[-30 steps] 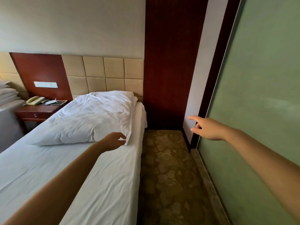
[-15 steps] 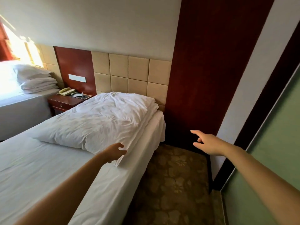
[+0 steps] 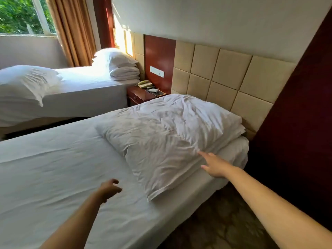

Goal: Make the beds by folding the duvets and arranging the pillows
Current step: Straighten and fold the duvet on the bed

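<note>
"Two bare hands are seen nearest. How are the fingers held?"

"The left hand (image 3: 109,188) is held just above the plain white bed sheet (image 3: 53,168) of the near bed. Its fingers are loosely curled and nothing is gripped. The right hand (image 3: 216,166) is stretched out with its fingers straight and spread. The rumpled white pillow (image 3: 161,137) is touched at its near edge by the index fingertip (image 3: 201,153), but nothing is pinched."

"Where is the bedding placed from those fingers?"

"The pillow is spread just beyond the right fingertips, and beyond and to the right of the left ones. Under it, just past the right fingers, folded white duvet layers (image 3: 233,136) can be made out before the tan padded headboard (image 3: 224,69)."

"And farther off?"

"Well beyond the left fingers a dark wooden nightstand (image 3: 142,95) is seen, with a pale telephone (image 3: 144,84) on it. Farther still, on the second white bed (image 3: 80,97), a folded white stack (image 3: 124,73) is topped by a plump white pillow (image 3: 115,57). Another white pillow (image 3: 27,81) lies loose at the foot end."

"How much is judged done?"

"Both duvets appear folded. On the near bed only squaring of the pillow seems left. On the far bed the loose pillow is probably yet to be set in place."
</note>
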A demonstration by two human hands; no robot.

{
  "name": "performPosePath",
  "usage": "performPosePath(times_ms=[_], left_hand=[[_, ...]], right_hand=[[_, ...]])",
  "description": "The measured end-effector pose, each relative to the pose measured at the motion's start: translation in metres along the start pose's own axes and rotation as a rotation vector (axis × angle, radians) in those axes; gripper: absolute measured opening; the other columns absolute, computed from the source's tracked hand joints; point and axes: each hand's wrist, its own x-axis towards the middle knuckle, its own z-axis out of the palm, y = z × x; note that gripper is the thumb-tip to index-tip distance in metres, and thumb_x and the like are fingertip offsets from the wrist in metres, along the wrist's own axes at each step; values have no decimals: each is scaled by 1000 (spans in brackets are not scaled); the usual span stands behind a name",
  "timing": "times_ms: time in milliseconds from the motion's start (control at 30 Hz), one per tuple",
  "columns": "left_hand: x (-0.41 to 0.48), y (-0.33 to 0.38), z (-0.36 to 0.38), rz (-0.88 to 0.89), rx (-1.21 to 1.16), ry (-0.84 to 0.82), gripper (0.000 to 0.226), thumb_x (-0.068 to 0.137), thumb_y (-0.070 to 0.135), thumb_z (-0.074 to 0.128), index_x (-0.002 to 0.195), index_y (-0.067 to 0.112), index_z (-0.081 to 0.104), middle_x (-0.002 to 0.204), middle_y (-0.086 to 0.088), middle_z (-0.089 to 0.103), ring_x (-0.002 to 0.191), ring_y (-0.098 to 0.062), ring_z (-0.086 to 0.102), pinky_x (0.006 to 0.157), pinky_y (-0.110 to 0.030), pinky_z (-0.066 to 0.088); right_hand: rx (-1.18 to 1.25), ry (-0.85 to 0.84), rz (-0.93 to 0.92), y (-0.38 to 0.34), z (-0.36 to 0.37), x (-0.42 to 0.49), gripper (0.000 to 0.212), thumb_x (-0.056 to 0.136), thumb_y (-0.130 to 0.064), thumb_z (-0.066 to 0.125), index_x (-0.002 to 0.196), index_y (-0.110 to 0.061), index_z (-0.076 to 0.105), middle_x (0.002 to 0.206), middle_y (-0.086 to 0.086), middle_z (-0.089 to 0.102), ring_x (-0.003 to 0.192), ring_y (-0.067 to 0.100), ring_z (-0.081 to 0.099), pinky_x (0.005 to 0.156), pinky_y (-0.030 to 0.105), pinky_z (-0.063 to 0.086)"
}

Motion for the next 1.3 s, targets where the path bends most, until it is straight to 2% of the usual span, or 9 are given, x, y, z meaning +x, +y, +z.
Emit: performPosePath(times_ms=[133, 333, 533, 633, 867, 1033, 1100, 1200, 1300], left_hand=[[52, 20, 45, -135, -58, 16, 73, 83, 10, 67, 145, 9, 28, 137, -22, 44, 123, -34, 46, 95, -37, 44], [102, 29, 136, -335, -145, -98, 104, 68, 8, 74, 151, 17, 11, 145, -19, 32, 117, -30, 53, 92, -33, 50], [176, 37, 240, -519, -434, 168, 94, 70, 59, 53, 150, 28, 13, 149, -14, 32, 137, -27, 34, 109, -33, 30], [185, 78, 247, -487, -1025, 594, 26, 98, 24, 43, 118, 14, 56, 113, -7, 61, 106, -23, 55, 87, -33, 45], [122, 121, 231, -411, -1206, 1007, 33, 89, -5, 44, 62, 14, 43, 65, -4, 43, 65, -15, 40, 56, -27, 30], [117, 79, 297, -1009, -604, 527, 17, 95, 17, 47, 103, 7, 59, 110, -18, 61, 105, -33, 57, 82, -37, 44], [119, 72, 292, -1119, -561, 429, 30, 96, 25, 46, 119, 8, 57, 127, -17, 55, 114, -34, 53, 90, -35, 45], [137, 95, 243, -1040, -543, 676, 37, 93, 18, 49, 130, 15, 48, 134, -15, 45, 114, -33, 51, 91, -37, 45], [179, 154, 202, -714, -409, 938, 60, 91, 37, 53, 145, 25, 30, 148, -13, 28, 130, -33, 36, 102, -47, 35]], right_hand=[[-68, -196, -71, 27, 4, 91, 64, 99, -28, 42, 151, -31, 5, 156, 9, 16, 141, 27, 26, 113, 36, 26], [-252, -257, -260, 58, 28, 204, 68, 96, -29, 45, 150, -33, 4, 149, 4, 29, 128, 26, 43, 103, 36, 39], [-391, -49, -694, 91, 145, 319, 153, 24, -47, 79, 150, -26, -4, 94, -7, 70, 74, 4, 69, 61, 17, 55], [-464, -6, -860, 97, 157, 341, 140, 34, -48, 83, 149, -30, 6, 102, 3, 70, 85, 16, 71, 68, 29, 57], [59, 352, -1071, 49, 118, 356, 59, 84, -35, 37, 143, -31, 28, 143, 14, 30, 132, 31, 26, 109, 44, 19], [-709, -518, -1111, 54, 127, 392, 50, 96, -36, 35, 146, -39, 26, 159, -2, 9, 146, 24, 9, 116, 41, 10], [-627, -657, -1126, 44, 118, 407, 43, 98, -30, 41, 141, -35, 40, 155, -2, 25, 142, 21, 24, 113, 33, 21], [-196, -434, -1152, 10, 87, 436, 38, 97, -23, 46, 135, -23, 50, 147, 5, 40, 136, 23, 36, 110, 30, 26], [7, 231, -1069, -12, 75, 484, 48, 92, -30, 38, 139, -19, 46, 147, 17, 38, 137, 37, 33, 111, 47, 21]])
